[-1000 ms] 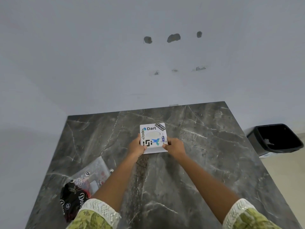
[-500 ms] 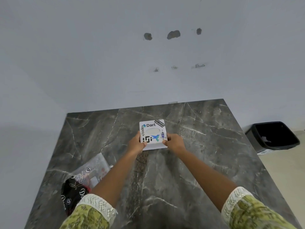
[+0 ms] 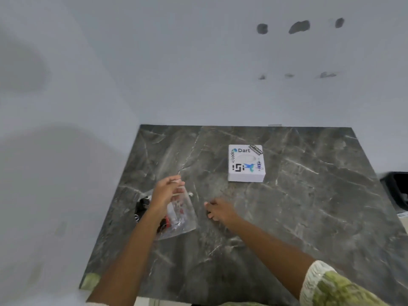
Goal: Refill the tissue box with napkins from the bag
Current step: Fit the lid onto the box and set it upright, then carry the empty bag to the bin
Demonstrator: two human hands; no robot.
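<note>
From the head camera, I see the tissue box [image 3: 246, 163] sitting alone on the dark marble table [image 3: 309, 206], toward the far side, right of centre. It is white, covered in stickers, with an oval opening on top. Something pale shows in that opening, but I cannot tell whether it is napkins or just the inside of the box. Neither hand touches it.

Nearer me and to the left lies the bag [image 3: 176, 214], clear plastic with dark and red-and-white contents that I cannot make out sharply; the picture is blurred here. My left hand [image 3: 166, 192] is over the bag's far end with its fingers curled together, apparently pinching the plastic at the top edge, though the blur keeps me from being sure of the grip. My right hand [image 3: 217, 209] hovers low over the table just beside the bag, fingers loosely curled, holding nothing I can see. Box and bag are well apart.

Only the one view, so my read on progress comes from it. No loose napkins lie on the table, and none are in either hand. I judge the refill itself has not started: the bag must be opened, the napkins drawn out, then carried across and fed into the box. At the right edge a black bin [image 3: 396, 191] stands beside the table, out of play.
</note>
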